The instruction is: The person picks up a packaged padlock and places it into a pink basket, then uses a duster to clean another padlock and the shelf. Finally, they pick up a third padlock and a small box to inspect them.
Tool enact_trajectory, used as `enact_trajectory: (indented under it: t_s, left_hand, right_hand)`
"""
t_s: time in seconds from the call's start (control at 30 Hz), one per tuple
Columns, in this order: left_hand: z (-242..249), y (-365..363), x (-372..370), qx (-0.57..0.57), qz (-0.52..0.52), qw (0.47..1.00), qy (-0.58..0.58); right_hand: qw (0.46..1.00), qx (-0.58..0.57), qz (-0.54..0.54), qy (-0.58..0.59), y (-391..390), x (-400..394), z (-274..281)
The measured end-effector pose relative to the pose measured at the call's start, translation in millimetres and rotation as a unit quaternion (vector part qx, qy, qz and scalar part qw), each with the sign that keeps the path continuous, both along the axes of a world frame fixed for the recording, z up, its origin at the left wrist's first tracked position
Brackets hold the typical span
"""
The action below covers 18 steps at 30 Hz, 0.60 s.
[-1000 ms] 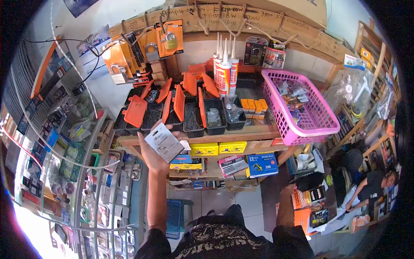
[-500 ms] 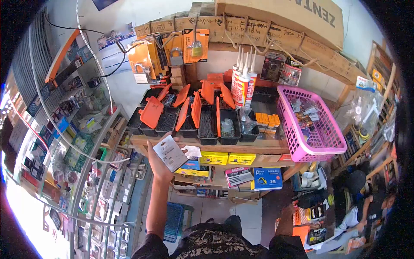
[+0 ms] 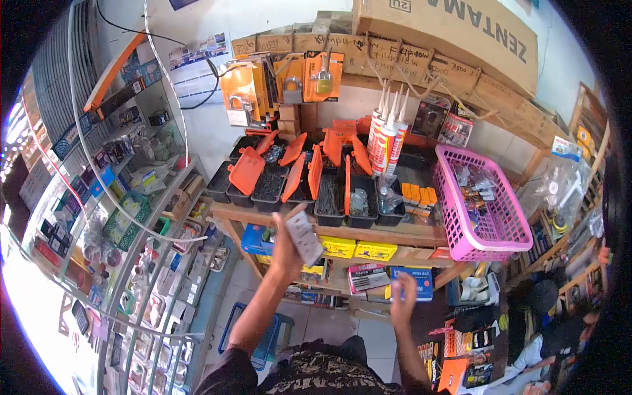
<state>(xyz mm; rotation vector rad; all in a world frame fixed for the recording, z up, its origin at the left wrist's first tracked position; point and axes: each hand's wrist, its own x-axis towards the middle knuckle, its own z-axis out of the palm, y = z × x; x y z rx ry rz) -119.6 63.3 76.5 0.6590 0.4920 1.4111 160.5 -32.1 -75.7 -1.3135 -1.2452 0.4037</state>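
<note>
My left hand (image 3: pixel 288 247) is closed on a flat white packet with small grey print (image 3: pixel 303 238). It is tilted steeply, in front of the shelf's front edge. To the right, my right hand (image 3: pixel 404 296) is raised with its fingers loosely bent and apart, somewhat blurred. No object shows clearly in it. Behind it in the view is a blue 3M box (image 3: pixel 421 284), with a pink-and-white box (image 3: pixel 368 278) to the left. Black bins (image 3: pixel 329 201) with orange lids (image 3: pixel 247 171) stand on the shelf beyond my left hand.
Sealant tubes (image 3: pixel 388 141) stand behind the bins, right of hanging padlock packs (image 3: pixel 323 76). A pink basket (image 3: pixel 484 247) holds small packets on the right. Yellow boxes (image 3: pixel 375 251) sit under the shelf top. Glass shelving lines the left; another person's arm (image 3: pixel 526 362) is at lower right.
My left hand has moved right with the packet, which is now turned more edge-on. My right hand has risen from the lower right towards the blue box. The camera view has shifted slightly.
</note>
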Motion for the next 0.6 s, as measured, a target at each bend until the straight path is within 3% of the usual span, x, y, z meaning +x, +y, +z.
enact_trajectory:
  t_s: [0.03, 0.1, 0.13, 0.17, 0.23, 0.3, 0.37, 0.43, 0.6]
  left_hand:
    - [-3.6, 2.5, 11.8, 0.011, -0.006, 1.0, 0.008]
    - [-17.1, 6.6, 34.8, 0.034, -0.006, 0.997, 0.062]
    - [-11.1, 0.7, 41.5, 0.102, 0.008, 0.976, 0.192]
    - [7.4, -7.7, 54.4, 0.077, 0.02, 0.97, 0.231]
    - [22.7, -9.0, 58.7, 0.12, -0.007, 0.98, 0.156]
    - [49.9, -8.6, 44.7, 0.188, -0.008, 0.975, 0.121]
    - [75.6, -9.4, 26.5, 0.224, 0.015, 0.954, 0.2]
    - [83.0, -2.3, 5.6, 0.239, 0.003, 0.912, 0.333]
    - [133.9, -15.8, -12.7, 0.241, 0.01, 0.874, 0.422]
  right_hand:
    - [0.994, 0.008, 0.11, -0.002, 6.6, -23.9, 42.4]
    - [0.976, 0.048, 0.184, -0.103, 15.5, -59.3, 111.9]
    - [0.977, 0.044, 0.182, -0.102, 20.7, -73.8, 136.5]
    - [0.971, 0.032, 0.205, -0.118, 27.9, -87.0, 158.3]
    - [0.963, 0.032, 0.231, -0.134, 38.6, -93.7, 168.3]
    - [0.974, 0.043, 0.215, -0.05, 58.7, -93.5, 174.2]
    - [0.939, 0.091, 0.289, 0.163, 65.8, -102.3, 195.9]
    - [0.916, 0.06, 0.326, 0.228, 62.0, -104.6, 229.5]
    - [0.934, 0.093, 0.318, 0.135, 105.6, -95.8, 249.3]
